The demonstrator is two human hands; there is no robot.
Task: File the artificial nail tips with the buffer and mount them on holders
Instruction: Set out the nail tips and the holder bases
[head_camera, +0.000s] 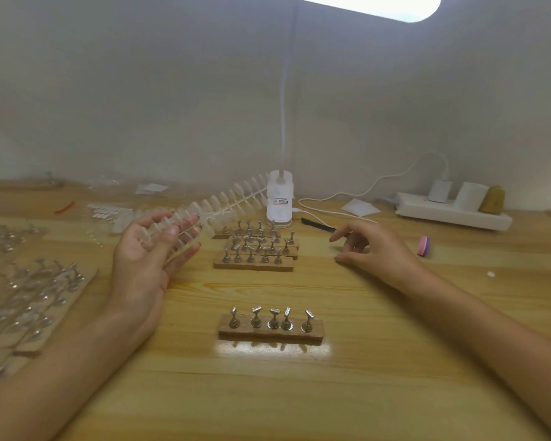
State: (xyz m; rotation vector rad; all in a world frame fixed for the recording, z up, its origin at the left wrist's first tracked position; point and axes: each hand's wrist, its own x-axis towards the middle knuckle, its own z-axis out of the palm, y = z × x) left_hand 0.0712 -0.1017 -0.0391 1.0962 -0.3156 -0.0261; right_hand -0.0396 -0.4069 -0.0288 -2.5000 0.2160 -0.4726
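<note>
Head cam shows left hand (147, 259) pinching the nail tip strip (223, 202), right hand (376, 249) loose and empty, so I'd twist one tip off gently before grabbing the buffer (424, 246).

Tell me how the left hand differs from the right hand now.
The left hand holds the clear strip of nail tips, thumb on top; the right hand holds nothing. The left palm is turned up; the right palm faces down, fingers loosely curled. The pink buffer lies near the right hand, far from the left hand. Both are over the wooden table, on either side of the holder blocks.
</note>
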